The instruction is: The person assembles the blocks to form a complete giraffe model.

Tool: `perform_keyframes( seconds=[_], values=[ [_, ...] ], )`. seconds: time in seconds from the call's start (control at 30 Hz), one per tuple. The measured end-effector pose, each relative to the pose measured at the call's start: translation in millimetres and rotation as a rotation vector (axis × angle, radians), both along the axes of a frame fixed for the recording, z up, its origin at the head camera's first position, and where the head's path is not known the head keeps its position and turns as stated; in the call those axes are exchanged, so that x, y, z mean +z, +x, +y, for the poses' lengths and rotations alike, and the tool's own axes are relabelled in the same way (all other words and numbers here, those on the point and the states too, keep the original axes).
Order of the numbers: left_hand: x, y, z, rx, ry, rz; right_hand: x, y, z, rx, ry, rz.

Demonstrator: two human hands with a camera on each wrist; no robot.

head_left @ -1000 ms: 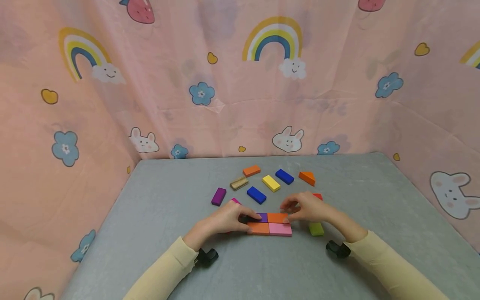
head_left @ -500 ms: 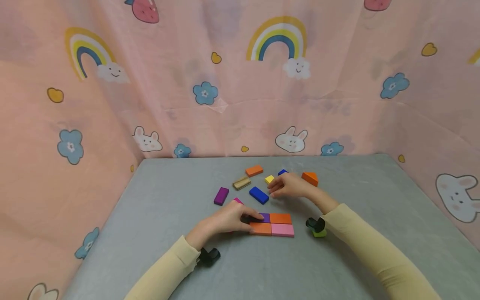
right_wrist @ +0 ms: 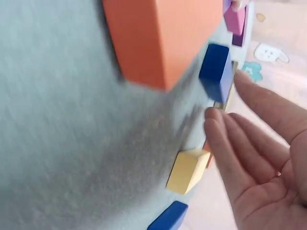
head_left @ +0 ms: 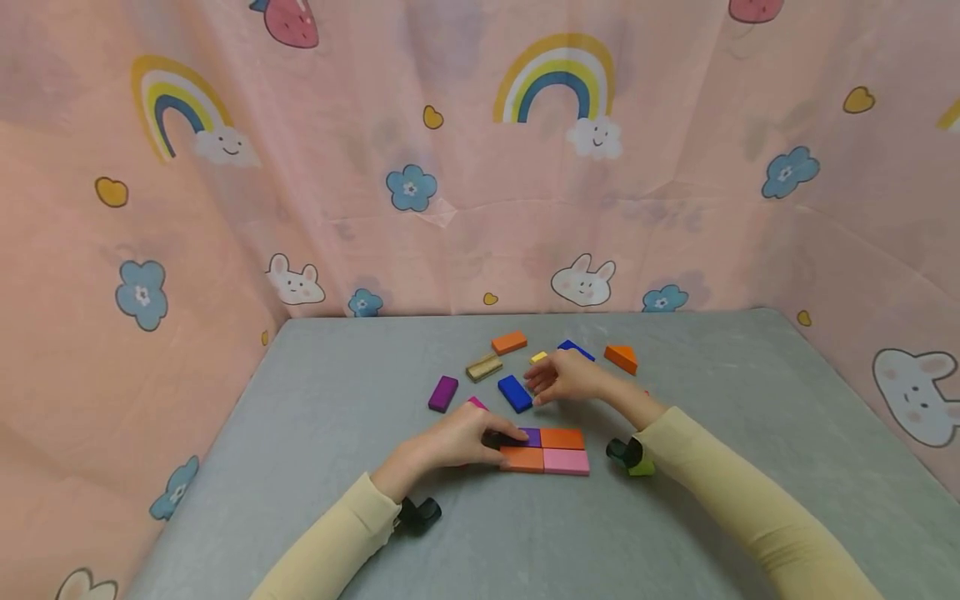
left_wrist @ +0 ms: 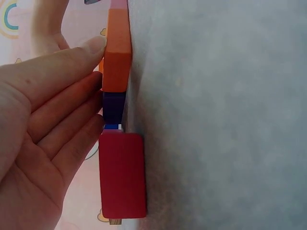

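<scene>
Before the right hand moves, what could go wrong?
The right hand, beside the nearer blue block, might bump the yellow block it partly hides in the head view. The left hand touches the front orange block, which adjoins the purple block; a slip could open the seam between them.

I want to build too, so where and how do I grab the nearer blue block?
Probably pinch the nearer blue block at its middle, by the two long sides, coming from above: it lies flat, longer than wide, and no other block touches it.
</scene>
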State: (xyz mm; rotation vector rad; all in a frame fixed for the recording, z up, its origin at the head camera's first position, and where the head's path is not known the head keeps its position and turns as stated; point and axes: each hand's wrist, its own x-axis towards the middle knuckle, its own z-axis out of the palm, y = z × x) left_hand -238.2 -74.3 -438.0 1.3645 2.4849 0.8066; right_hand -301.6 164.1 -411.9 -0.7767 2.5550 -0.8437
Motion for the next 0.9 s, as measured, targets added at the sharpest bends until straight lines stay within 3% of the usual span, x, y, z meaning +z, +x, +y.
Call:
perform_keyframes(
  seconds=[0.33, 0.9],
  values=[
    [0.9, 1.1, 0.1, -0.015, 0.021, -0.001, -7.0, -20.3, -6.8, 0.094, -0.06, -0.07],
    [-0.2, 0.1, -0.4, -0.008, 0.027, -0.001, -9.8, -24.9, -16.0, 0.147, 0.02, -0.062]
  ],
)
